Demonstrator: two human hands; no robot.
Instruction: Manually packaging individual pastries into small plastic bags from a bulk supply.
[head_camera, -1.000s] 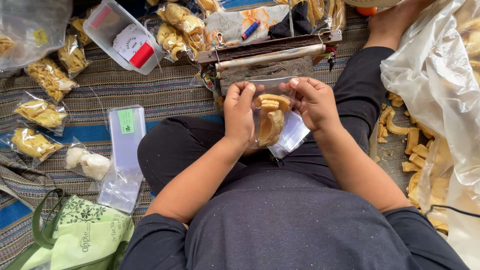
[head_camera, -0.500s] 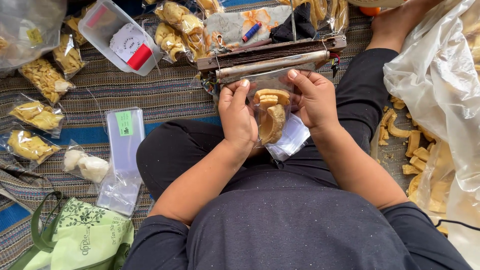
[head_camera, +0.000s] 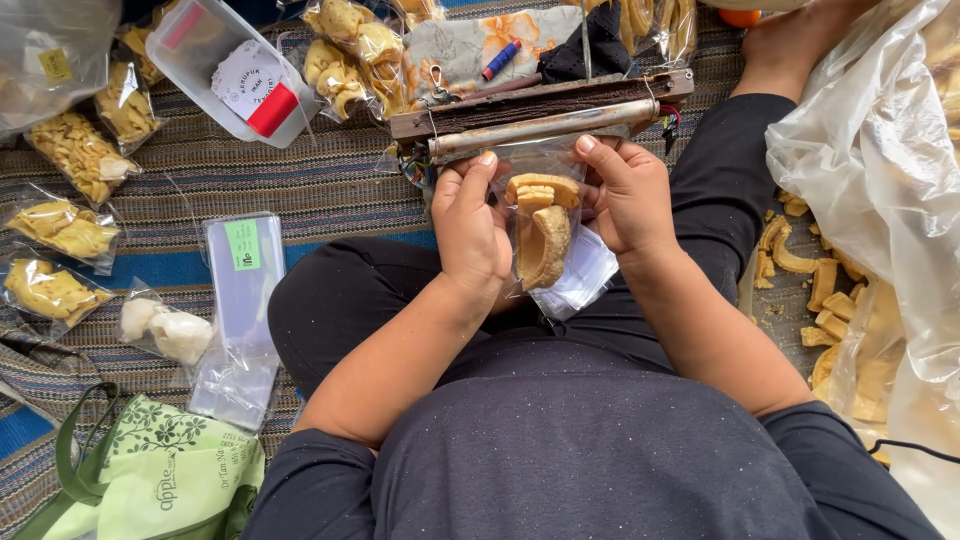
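My left hand (head_camera: 470, 225) and my right hand (head_camera: 628, 195) both grip a small clear plastic bag of tan crackers (head_camera: 543, 235), one hand on each side. The bag's open top edge lies against the metal bar of a wooden heat sealer (head_camera: 545, 115) standing just beyond my hands. My thumbs press the bag's upper corners near the bar. I sit cross-legged in black clothes, with the bag above my lap.
Several sealed bags of crackers (head_camera: 68, 150) lie on the striped mat at left, beside a stack of empty clear bags (head_camera: 240, 300) and a clear tub (head_camera: 225, 65). A green bag (head_camera: 160, 475) sits lower left. Loose crackers (head_camera: 815, 290) on big plastic sheeting (head_camera: 880, 150) fill the right.
Both hands have carried the cracker bag up and away from my lap until its top edge meets the sealer bar.
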